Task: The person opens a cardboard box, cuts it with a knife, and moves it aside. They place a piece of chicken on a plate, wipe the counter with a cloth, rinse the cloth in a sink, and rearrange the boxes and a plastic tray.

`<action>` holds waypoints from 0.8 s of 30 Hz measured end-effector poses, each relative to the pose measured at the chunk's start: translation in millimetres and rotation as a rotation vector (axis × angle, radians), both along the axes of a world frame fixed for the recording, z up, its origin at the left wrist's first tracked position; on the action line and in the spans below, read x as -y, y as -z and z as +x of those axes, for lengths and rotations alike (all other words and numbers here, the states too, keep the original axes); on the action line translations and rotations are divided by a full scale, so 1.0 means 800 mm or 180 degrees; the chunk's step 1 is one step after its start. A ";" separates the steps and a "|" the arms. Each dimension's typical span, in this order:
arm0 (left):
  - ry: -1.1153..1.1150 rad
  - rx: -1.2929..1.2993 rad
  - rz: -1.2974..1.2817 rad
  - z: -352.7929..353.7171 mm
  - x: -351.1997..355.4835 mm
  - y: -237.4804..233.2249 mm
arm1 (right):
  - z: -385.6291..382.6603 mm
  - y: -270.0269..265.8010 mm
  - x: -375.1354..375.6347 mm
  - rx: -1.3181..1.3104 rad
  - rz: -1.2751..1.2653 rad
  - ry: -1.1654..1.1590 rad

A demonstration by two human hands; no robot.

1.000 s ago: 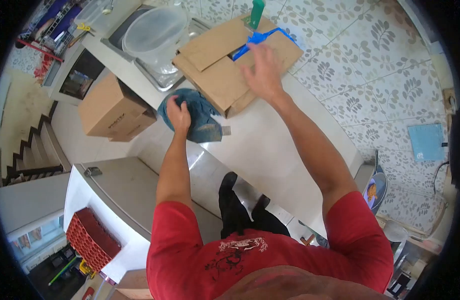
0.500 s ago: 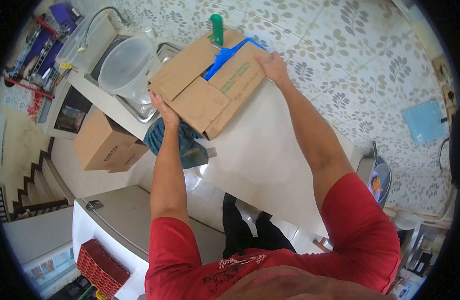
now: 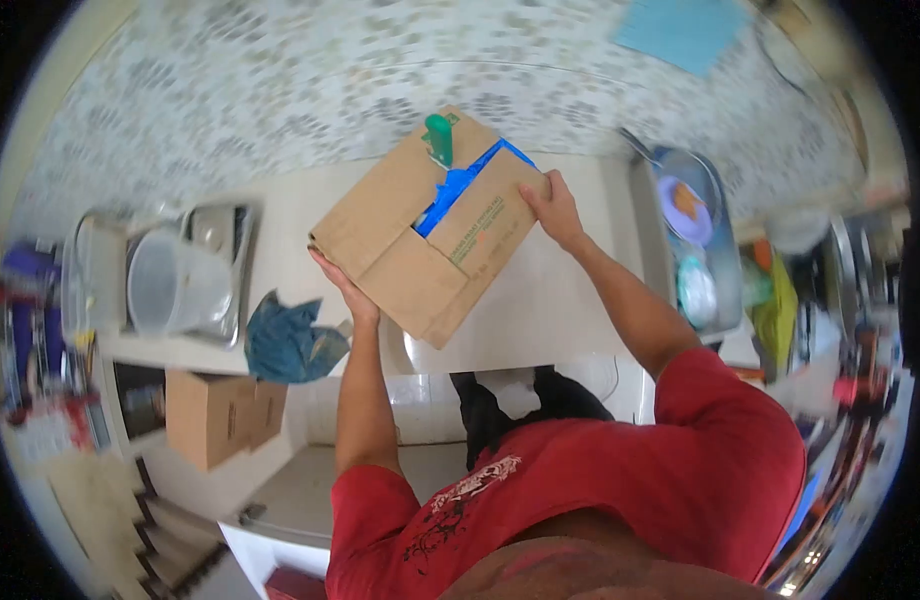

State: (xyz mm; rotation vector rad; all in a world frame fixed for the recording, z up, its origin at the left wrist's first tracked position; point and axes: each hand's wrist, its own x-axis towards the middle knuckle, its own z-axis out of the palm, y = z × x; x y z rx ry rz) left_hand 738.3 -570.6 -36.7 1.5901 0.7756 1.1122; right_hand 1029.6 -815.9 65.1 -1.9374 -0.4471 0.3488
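Our left hand (image 3: 345, 287) and right hand (image 3: 552, 205) have fingers clamped on the cardboard box (image 3: 395, 220). A blue cloth (image 3: 285, 345) lies at its eight o'clock.

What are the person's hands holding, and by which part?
The cardboard box: left hand at its left edge, right hand at its right corner.
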 end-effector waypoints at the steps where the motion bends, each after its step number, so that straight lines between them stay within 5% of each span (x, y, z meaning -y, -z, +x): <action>1: 0.0068 -0.0037 -0.0055 0.020 0.033 0.001 | 0.024 0.004 0.029 0.0526 -0.0310 0.0004; 3: 0.0241 -0.0136 -0.0016 0.044 0.105 0.007 | 0.085 -0.001 0.095 0.1481 -0.1107 0.0012; 6: 0.0225 -0.0489 -0.0002 0.060 0.185 -0.023 | 0.082 -0.027 0.171 0.1938 -0.1257 0.0388; 11: 0.1951 -0.0957 -0.0037 0.105 0.211 -0.056 | -0.054 -0.041 0.277 0.1015 -0.0892 0.0644; 15: 0.3099 -0.0863 -0.0474 0.161 0.274 -0.065 | -0.122 -0.038 0.316 0.1683 -0.2199 0.0571; 24: 0.3245 -0.0649 -0.0758 0.204 0.340 -0.055 | -0.062 0.007 0.342 0.1886 -0.2338 0.0404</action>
